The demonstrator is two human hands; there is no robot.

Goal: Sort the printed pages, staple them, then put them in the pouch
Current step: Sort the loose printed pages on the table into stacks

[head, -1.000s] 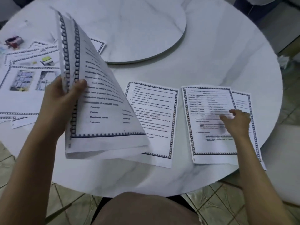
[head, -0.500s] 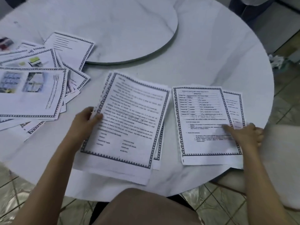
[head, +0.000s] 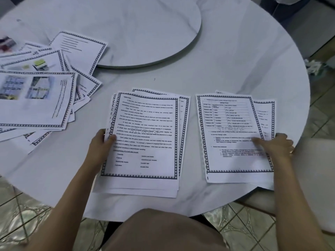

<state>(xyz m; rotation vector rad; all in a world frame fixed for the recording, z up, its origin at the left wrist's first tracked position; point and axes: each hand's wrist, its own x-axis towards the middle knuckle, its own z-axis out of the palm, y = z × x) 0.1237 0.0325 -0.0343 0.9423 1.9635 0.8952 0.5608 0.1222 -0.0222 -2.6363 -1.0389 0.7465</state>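
Note:
A stack of bordered text pages (head: 146, 134) lies flat in front of me on the white round table (head: 226, 66). My left hand (head: 101, 144) grips the stack's left edge, thumb on top. To the right lie two overlapping pages, the top one a table page (head: 232, 134). My right hand (head: 273, 144) presses on its right side, index finger stretched over the print. A loose spread of pages with pictures (head: 36, 95) covers the table's left part. No pouch is in view.
A raised round turntable (head: 126, 33) sits at the table's centre back. A small red and dark object (head: 6, 43), blurred, lies at the far left edge. A white seat (head: 315, 178) stands to the right; tiled floor lies below.
My left hand brought the lifted, curled stack down flat onto the middle page and keeps hold of its left edge. My right hand slid slightly right on the table page.

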